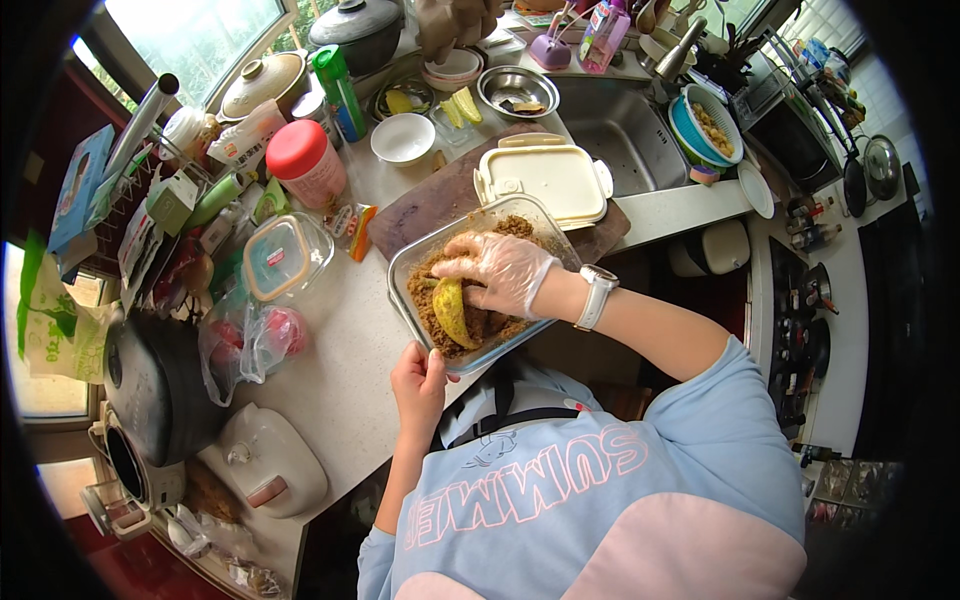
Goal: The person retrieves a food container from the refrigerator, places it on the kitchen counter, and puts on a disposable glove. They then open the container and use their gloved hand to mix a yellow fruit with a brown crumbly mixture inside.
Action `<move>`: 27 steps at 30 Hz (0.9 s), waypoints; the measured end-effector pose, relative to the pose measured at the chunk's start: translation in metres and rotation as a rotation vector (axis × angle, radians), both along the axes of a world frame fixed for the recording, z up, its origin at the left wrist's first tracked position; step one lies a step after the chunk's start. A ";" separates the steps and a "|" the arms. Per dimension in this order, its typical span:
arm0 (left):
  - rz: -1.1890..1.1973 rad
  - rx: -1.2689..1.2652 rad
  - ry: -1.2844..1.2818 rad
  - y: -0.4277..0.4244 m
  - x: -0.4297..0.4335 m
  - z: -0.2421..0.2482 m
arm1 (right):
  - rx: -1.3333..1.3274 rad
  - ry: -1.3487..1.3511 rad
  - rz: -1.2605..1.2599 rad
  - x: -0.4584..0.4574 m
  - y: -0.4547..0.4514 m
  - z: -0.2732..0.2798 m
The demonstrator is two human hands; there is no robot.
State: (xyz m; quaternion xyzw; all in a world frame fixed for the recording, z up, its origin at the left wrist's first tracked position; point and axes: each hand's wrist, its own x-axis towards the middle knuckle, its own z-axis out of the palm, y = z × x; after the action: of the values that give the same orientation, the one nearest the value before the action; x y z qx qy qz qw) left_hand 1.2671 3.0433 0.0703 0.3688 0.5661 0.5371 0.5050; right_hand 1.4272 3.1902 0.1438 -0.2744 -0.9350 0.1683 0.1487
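Observation:
My left hand [420, 382] grips the near left corner of a rectangular glass container [397, 300], thumb on the rim. Inside lies a brown, crumbly mash [516, 226]. A curved yellow piece of vegetable or fruit [451, 313], speckled with mash, rests on it. My right hand [499, 271], in a clear disposable glove, reaches into the container with its fingers at the mash and around the upper end of the yellow piece. Whether the fingers grip that piece is hard to see. The container sits partly on a dark cutting board [420, 206] at the counter's edge.
A cream lid [551, 180] lies on the board behind the container. Farther back are a white bowl [403, 138], yellow-green pieces [461, 109], a steel bowl [517, 88] and a sink [615, 139]. A red-lidded jar [304, 161] and a lidded clear container [277, 259] stand left.

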 end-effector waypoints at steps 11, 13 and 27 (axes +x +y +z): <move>0.012 -0.018 -0.010 0.001 0.000 0.003 | 0.304 -0.217 -0.035 0.048 0.016 0.002; 0.005 -0.011 -0.023 0.001 0.000 0.003 | 0.353 -0.260 -0.084 0.049 0.015 0.004; 0.008 -0.013 0.001 0.000 0.000 0.003 | 0.293 0.011 0.086 -0.002 0.013 0.012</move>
State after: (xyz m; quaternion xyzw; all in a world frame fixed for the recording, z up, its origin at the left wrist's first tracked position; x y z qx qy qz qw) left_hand 1.2673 3.0436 0.0738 0.3635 0.5714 0.5352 0.5049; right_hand 1.4250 3.2033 0.1554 -0.2084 -0.9597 0.0378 0.1847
